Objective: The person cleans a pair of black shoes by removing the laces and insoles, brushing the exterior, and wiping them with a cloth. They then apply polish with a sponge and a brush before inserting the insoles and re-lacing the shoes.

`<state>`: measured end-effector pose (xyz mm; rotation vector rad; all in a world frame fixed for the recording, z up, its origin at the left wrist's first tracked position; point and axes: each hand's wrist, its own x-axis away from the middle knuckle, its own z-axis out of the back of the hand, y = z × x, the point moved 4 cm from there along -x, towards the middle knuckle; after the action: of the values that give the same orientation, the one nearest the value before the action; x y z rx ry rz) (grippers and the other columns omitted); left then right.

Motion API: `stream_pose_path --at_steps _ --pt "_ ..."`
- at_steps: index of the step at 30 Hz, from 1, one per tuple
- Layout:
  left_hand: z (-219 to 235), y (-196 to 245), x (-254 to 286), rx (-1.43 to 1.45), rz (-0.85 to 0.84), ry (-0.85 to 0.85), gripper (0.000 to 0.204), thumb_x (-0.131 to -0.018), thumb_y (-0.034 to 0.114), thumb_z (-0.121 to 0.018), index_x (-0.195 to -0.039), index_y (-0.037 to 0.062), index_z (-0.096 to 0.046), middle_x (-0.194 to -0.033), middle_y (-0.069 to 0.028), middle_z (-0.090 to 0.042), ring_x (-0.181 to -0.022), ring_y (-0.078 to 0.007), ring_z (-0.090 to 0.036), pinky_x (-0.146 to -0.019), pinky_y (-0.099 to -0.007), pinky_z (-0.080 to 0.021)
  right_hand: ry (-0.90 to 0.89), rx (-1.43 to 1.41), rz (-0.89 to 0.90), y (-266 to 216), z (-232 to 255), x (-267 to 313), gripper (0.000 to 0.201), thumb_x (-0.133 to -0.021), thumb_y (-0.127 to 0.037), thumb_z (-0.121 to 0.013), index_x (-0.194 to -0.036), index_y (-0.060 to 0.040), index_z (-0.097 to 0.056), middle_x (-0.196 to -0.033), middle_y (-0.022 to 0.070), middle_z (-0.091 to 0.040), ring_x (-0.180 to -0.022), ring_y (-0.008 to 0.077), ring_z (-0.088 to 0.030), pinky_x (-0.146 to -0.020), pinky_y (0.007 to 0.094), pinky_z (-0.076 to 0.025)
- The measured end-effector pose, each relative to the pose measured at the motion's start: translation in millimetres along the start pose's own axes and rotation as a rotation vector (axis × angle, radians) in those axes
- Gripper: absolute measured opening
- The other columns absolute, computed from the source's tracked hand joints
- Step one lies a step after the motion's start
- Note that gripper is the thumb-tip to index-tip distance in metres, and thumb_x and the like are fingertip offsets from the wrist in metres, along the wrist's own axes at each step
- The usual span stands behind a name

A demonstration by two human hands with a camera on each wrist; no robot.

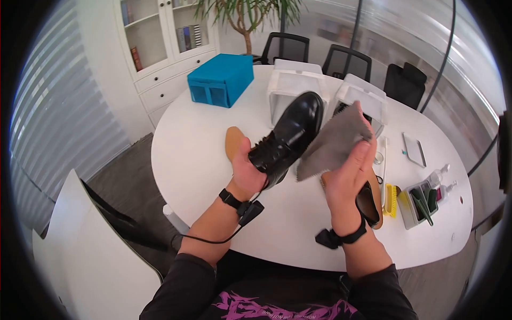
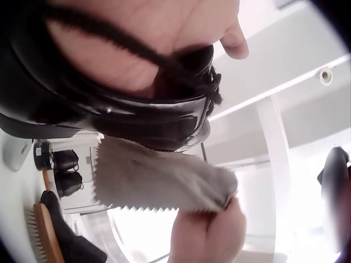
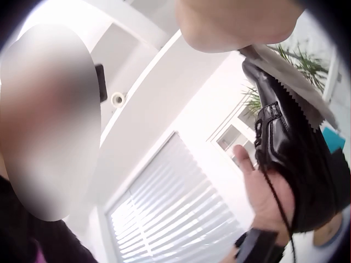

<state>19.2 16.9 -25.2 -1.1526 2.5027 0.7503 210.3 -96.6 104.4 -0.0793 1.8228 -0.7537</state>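
Note:
My left hand (image 1: 246, 173) holds up a glossy black lace-up shoe (image 1: 293, 125), toe pointing away and tilted upward. Its fingers go into the shoe's opening and are hidden there, while the thumb stays outside, beside the laces. A loose black lace (image 3: 277, 203) hangs across the palm. In my right hand (image 1: 345, 186) is a grey cloth (image 1: 332, 143) with zigzag-cut edges, gripped between thumb and fingers. The cloth hangs beside the shoe's toe, and in the left wrist view the cloth (image 2: 156, 175) overlaps the lower edge of the shoe (image 2: 126, 118).
A tan rounded piece (image 1: 232, 142) lies behind the left hand. Near the right forearm are a brown shoe (image 1: 377, 205), a yellow-bristled brush (image 1: 392, 200) and a grey caddy (image 1: 409, 213) with bottles. Farther back stand a blue box (image 1: 220, 80) and white boxes (image 1: 298, 77) on the white table (image 1: 194, 141).

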Motion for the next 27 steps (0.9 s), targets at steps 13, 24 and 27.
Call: stream_pose_path --at_steps 13,24,27 --pt "-3 8 -7 0.151 -0.141 0.171 0.091 -0.115 0.076 -0.051 -0.160 -0.0028 -0.062 -0.159 -0.0233 -0.070 -0.144 -0.0413 -0.069 -0.126 -0.0533 -0.053 -0.847 0.397 0.078 32 -35 114 0.066 -0.111 -0.002 -0.065 -0.175 -0.0001 -0.047 -0.181 0.0243 -0.045 -0.170 0.0467 -0.038 -0.134 0.0501 -0.043" --pt "-2 43 -1 0.068 -0.300 0.253 0.089 -0.115 0.074 -0.053 -0.155 -0.0048 -0.065 -0.156 -0.0237 -0.072 -0.141 -0.0402 -0.071 -0.126 -0.0531 -0.053 -1.201 0.421 0.044 31 -3 142 0.053 -0.116 -0.014 -0.063 -0.167 -0.0032 -0.057 -0.170 0.0205 -0.060 -0.164 0.0365 -0.051 -0.127 0.0437 -0.053" --pt "2 49 0 0.126 -0.329 0.214 0.087 -0.116 0.071 -0.055 -0.157 -0.0048 -0.064 -0.156 -0.0236 -0.071 -0.141 -0.0400 -0.070 -0.127 -0.0526 -0.053 -1.193 0.386 -0.185 33 15 130 0.044 -0.120 -0.020 -0.058 -0.160 -0.0021 -0.064 -0.162 0.0221 -0.067 -0.153 0.0380 -0.062 -0.121 0.0453 -0.057"
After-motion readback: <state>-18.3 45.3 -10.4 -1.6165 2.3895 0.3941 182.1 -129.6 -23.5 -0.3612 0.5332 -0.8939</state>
